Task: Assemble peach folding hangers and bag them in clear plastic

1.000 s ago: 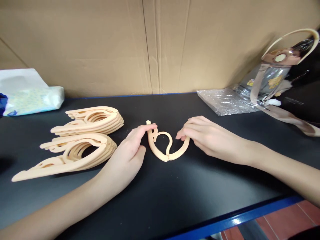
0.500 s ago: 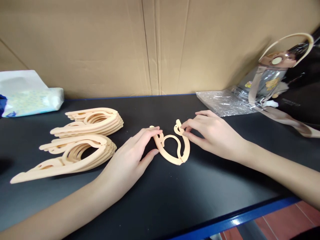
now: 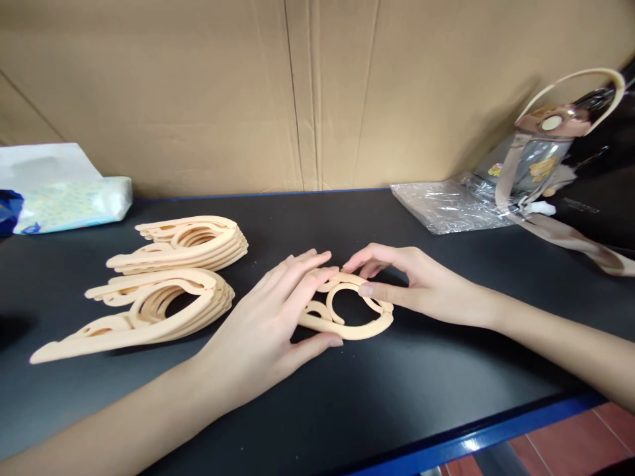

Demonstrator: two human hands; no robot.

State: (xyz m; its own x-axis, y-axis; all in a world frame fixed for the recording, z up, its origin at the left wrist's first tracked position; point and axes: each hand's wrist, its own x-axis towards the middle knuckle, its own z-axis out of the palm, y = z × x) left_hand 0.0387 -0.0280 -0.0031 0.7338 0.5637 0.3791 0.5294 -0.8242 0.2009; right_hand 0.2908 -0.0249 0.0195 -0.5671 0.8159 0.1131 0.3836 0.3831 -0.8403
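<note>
A beige folding clothes hanger (image 3: 366,330) lies folded on the black tabletop between my hands, its joined end toward the right. My left hand (image 3: 270,317) spans the hanger's left end, thumb against the near edge and fingers across the far side, covering the arm tips. From the right, my right hand (image 3: 411,281) pinches the hanger's far arm between thumb and bent fingers. Left of my hands are two stacks of similar folded beige hangers: a farther stack (image 3: 225,254) and a nearer stack (image 3: 218,304).
A soft pack of tissues or wipes (image 3: 74,205) lies at the back left. Clear plastic wrapping (image 3: 431,205) and a strapped water bottle (image 3: 538,158) are at the back right, beside a black bag (image 3: 605,192). A cardboard wall (image 3: 198,99) stands behind the table.
The hanger has turned so its joined end points right instead of toward me, and its arms are closer together. My left hand has moved right over it; my right hand has shifted onto the far arm.
</note>
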